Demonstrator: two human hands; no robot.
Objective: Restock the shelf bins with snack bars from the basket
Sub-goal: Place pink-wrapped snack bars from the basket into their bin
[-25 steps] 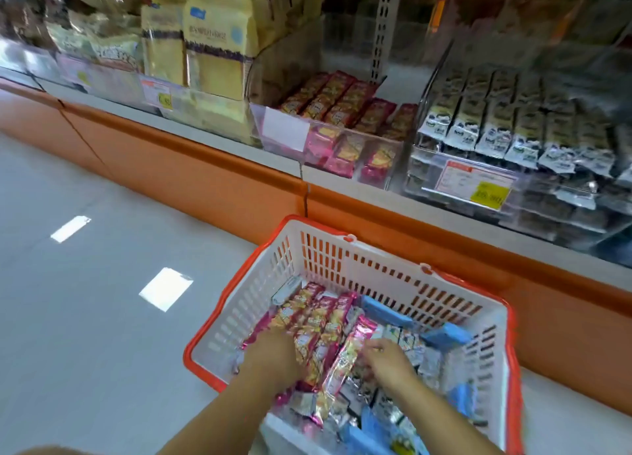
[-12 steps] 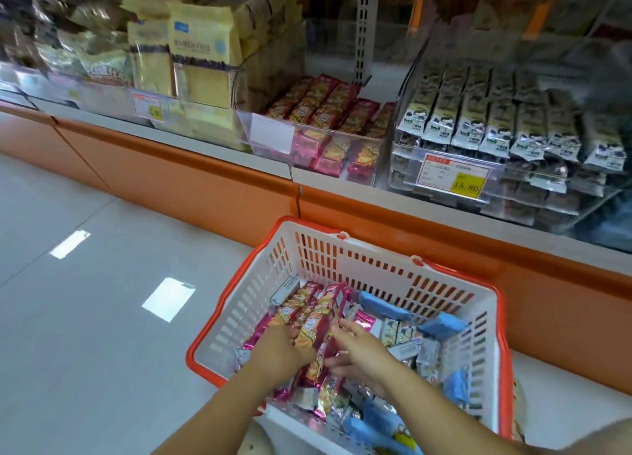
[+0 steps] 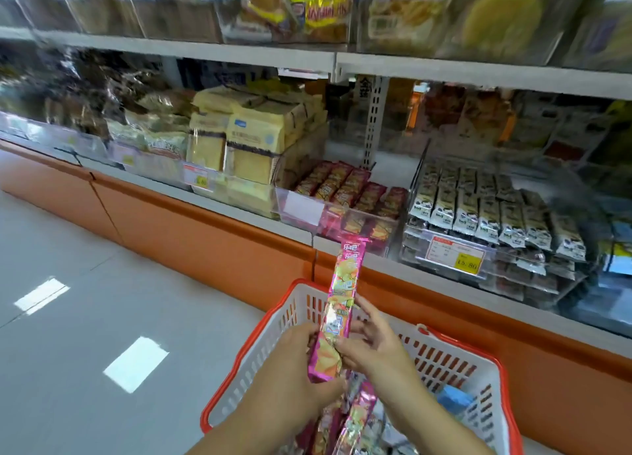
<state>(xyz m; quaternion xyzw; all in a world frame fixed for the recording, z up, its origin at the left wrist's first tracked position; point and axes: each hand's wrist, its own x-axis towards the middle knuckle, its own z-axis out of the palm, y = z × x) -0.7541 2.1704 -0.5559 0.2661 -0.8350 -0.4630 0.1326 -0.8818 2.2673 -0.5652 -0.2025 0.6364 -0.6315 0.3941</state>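
Hands up out of the basket vs half a second ago, camera tilted up too, more shelf visible. Left fingers (image 3: 310, 335) curled round the lower end of the pink snack bars (image 3: 339, 304), right fingers (image 3: 368, 310) pinching their right edge, index stretched along it. Left hand (image 3: 294, 362) at 9 o'clock of the bars, right hand (image 3: 374, 347) at 3 o'clock, both gripping. Bars held as one long strip pointing to 12 o'clock, above the basket (image 3: 448, 362), top end just below the clear bin (image 3: 302, 210). More pink bars loose in the basket at 6 o'clock, blue packet at 4 o'clock of the hands. Clear bin at 12 o'clock holds rows of matching red-pink bars. At 2 o'clock a bin of white-and-dark packets (image 3: 496, 211) with a price tag (image 3: 458, 257). Yellow packages (image 3: 239, 140) at 11 o'clock. Orange shelf base (image 3: 205, 222) under the bins, grey floor (image 3: 85, 283) at 9 o'clock.
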